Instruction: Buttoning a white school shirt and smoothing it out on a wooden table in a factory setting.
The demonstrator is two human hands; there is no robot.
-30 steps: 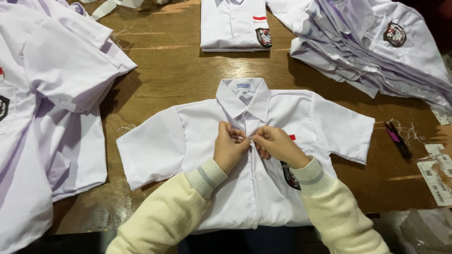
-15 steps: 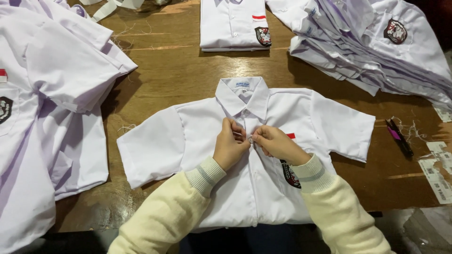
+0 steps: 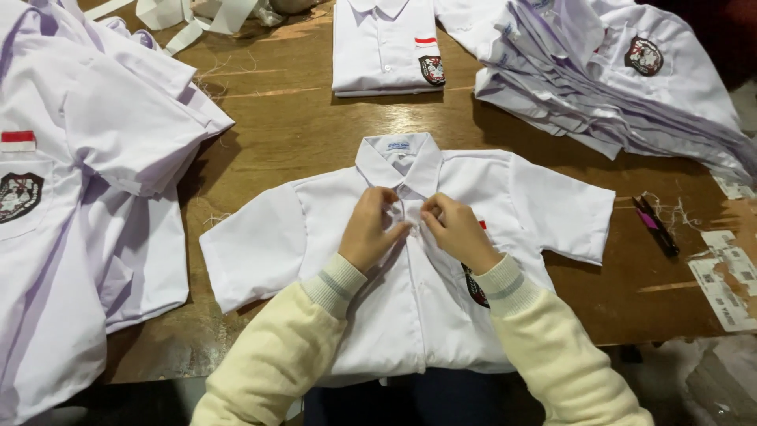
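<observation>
Far left on the table (image 3: 315,118): heap of white shirts (image 3: 87,197), loosely piled. Centre: white shirt (image 3: 315,237) spread flat, front up. Left hand (image 3: 371,229) and right hand (image 3: 457,233) both pinched shut on its placket just below the collar, apparently at the top button. Lower front seems already closed; hard to confirm. Right: stack of shirts (image 3: 615,87), dark pen (image 3: 656,225).

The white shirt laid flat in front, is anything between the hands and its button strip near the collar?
Nothing visible. The left hand and right hand are already on the white shirt, fingers pinching its front placket just below the collar. The nearby shirt piles and the pen lie well off to the sides.
</observation>
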